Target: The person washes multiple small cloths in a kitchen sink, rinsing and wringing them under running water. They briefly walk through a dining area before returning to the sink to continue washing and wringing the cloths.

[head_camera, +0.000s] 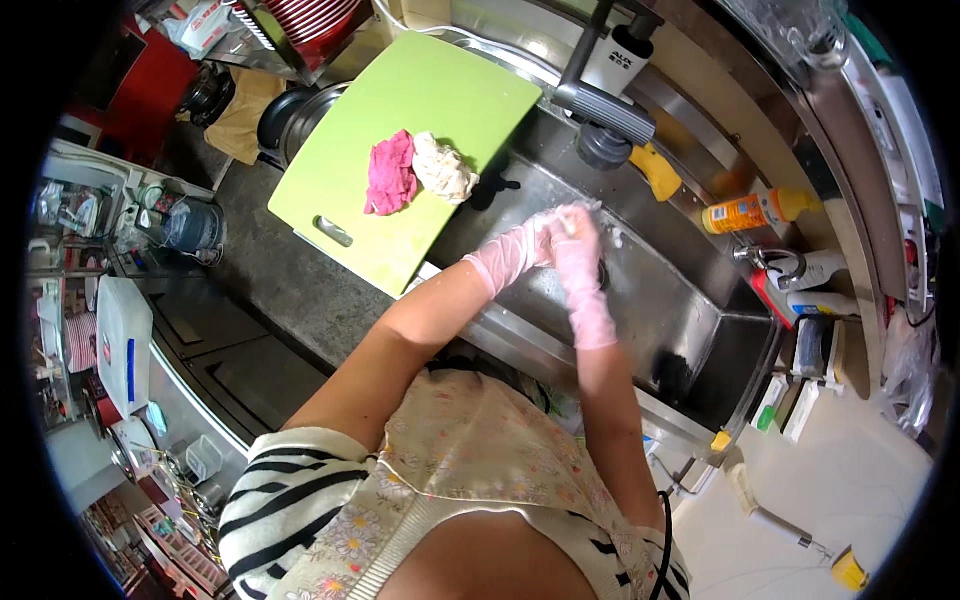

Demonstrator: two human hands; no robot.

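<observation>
Over a stainless steel sink (660, 292), my left hand (541, 234) and my right hand (579, 232) are pressed together, both in pink translucent gloves. Whitish wet matter shows around the fingers; whether it is suds or a cloth I cannot tell. The blur and overlap of the fingers hide what either hand may hold. A green cutting board (337, 150) lies across the sink's left part. On the board, a crumpled pink cloth (391, 174) rests beside a crumpled off-white cloth (444, 169).
A yellow cloth (657, 172), an orange bottle (742, 214) and a metal faucet (765, 259) are along the sink's back ledge. A grey-handled appliance (611, 112) stands behind the basin. Dark wet matter (675, 375) lies in the sink's right corner. Pans (289, 120) are beyond the board.
</observation>
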